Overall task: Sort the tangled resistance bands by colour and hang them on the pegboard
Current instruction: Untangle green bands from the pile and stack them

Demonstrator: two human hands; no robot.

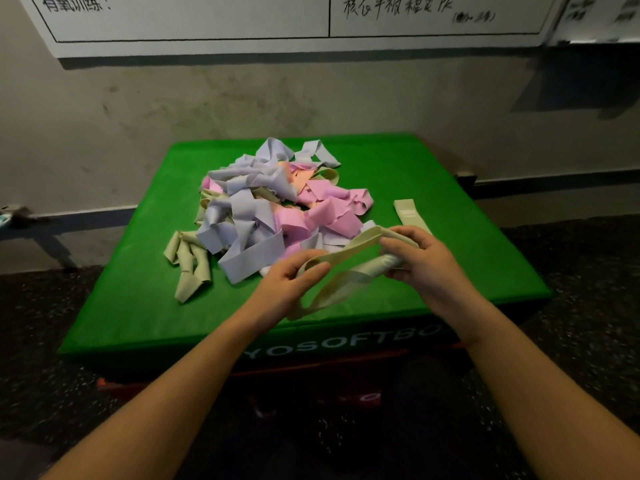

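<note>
A tangled heap of resistance bands (266, 206) in lilac, pink, orange and pale green lies on a green soft box (131, 306). My left hand (287, 285) and my right hand (419, 258) both grip one pale green band (346, 282), stretched between them in front of the heap, with a loop hanging down. Another pale green band (410, 213) lies flat by itself at the right of the box. More pale green bands (188, 265) trail off the heap's left side. No pegboard is in view.
The box stands against a stained wall with a dark skirting (554, 183). A whiteboard (277, 19) with handwriting hangs above. Dark speckled floor (588, 323) surrounds the box. A low bench (27, 223) shows at the left edge.
</note>
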